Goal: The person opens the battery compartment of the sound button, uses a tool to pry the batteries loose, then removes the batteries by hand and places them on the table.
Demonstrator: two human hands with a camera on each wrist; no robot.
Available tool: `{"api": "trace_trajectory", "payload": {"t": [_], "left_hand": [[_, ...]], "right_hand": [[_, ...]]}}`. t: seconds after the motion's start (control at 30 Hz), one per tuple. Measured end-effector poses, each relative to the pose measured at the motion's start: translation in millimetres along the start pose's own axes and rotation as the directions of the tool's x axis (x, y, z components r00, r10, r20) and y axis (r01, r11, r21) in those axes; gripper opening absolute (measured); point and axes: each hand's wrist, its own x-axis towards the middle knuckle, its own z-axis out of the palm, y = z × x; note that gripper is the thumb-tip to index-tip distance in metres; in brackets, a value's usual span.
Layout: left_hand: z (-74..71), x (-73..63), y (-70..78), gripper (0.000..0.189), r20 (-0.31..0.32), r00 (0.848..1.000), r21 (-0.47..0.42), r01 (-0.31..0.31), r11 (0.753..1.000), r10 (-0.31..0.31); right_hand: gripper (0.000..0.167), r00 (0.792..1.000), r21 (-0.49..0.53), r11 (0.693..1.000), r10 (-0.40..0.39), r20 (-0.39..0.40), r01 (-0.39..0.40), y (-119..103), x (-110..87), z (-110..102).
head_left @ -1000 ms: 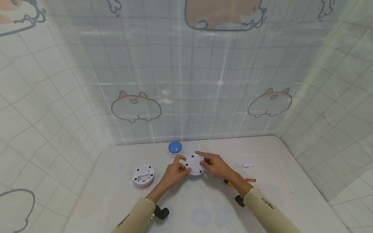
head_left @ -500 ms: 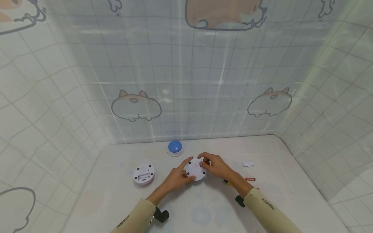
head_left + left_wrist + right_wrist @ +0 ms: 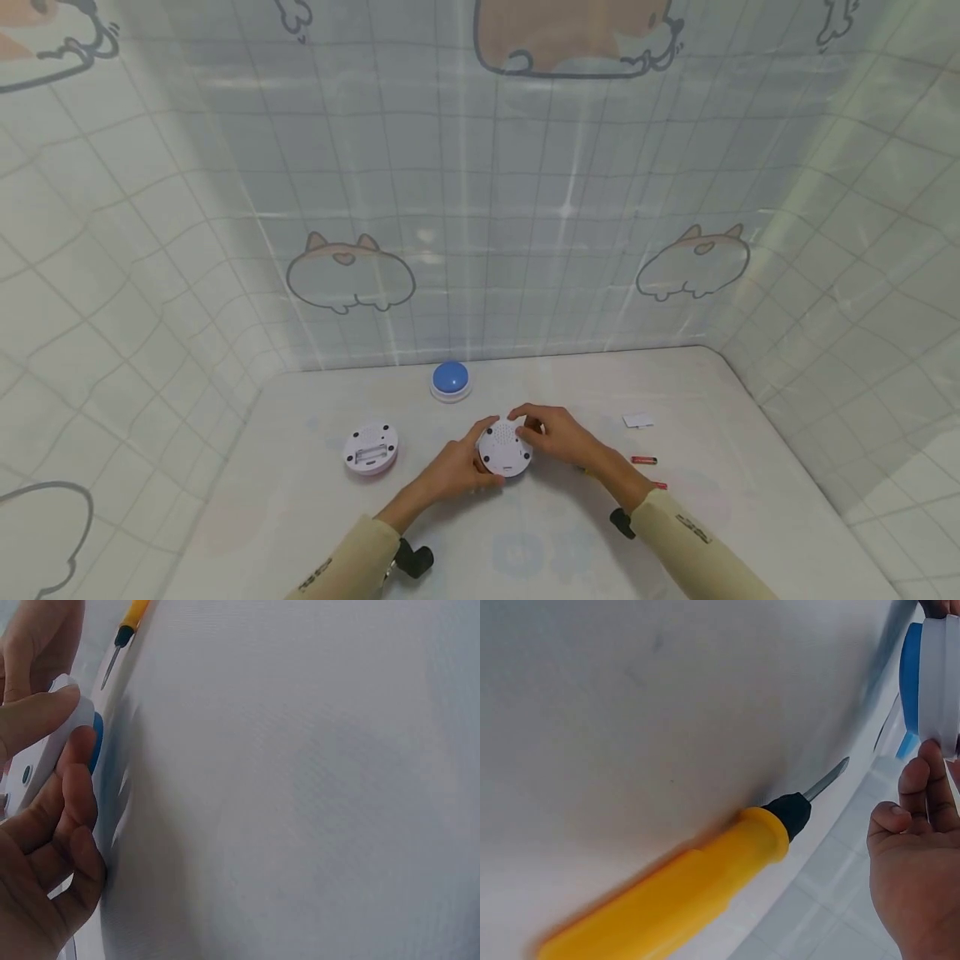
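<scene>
A round buzzer button (image 3: 506, 454) with a white base and a blue dome is held upside down, its speaker holes and dark feet facing up. My left hand (image 3: 456, 467) grips its left side, thumb along the near edge. At its upper right rim, my right hand (image 3: 555, 433) pinches the edge with bent fingers and thumb. The right wrist view shows the blue dome (image 3: 910, 679) on the side turned toward the table. A yellow-handled screwdriver (image 3: 682, 889) lies close by; my right forearm hides most of it in the head view.
Another upturned buzzer button (image 3: 371, 450), its battery compartment open, lies to the left. A blue-domed buzzer (image 3: 451, 380) stands upright behind. On the right are a small white piece (image 3: 638, 421), a red battery (image 3: 643, 460) and a second red battery (image 3: 660, 485), partly behind my forearm.
The held buzzer has come nearer to me and turned a little. My left fingers have moved around its side, and my right index finger has drawn in from its extended position.
</scene>
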Motion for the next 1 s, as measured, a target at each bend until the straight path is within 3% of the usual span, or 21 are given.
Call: {"api": "trace_trajectory", "payload": {"t": [0.27,0.53,0.87,1.0], "left_hand": [[2.8,-2.9,1.7,0.094,0.0,1.0,0.098,0.024,0.995,-0.025],[8.4,-2.0,0.8,0.097,-0.061,0.997,0.208,0.051,0.977,-0.039],[15.2,3.4,1.6,0.104,-0.105,0.991,0.302,0.11,0.947,-0.082],[16.3,4.8,1.7,0.103,-0.115,0.99,0.322,0.116,0.94,-0.083]], "right_hand": [[0.026,0.998,-0.003,1.0,0.011,0.056,-0.011,1.1,-4.8,2.9],[0.027,0.998,-0.029,1.0,-0.004,0.064,0.005,2.8,-5.6,4.8],[0.035,0.998,-0.151,0.988,-0.023,0.051,0.03,0.5,-7.3,4.4],[0.042,0.998,-0.271,0.961,-0.043,0.044,0.054,-4.5,-9.5,5.3]]}}
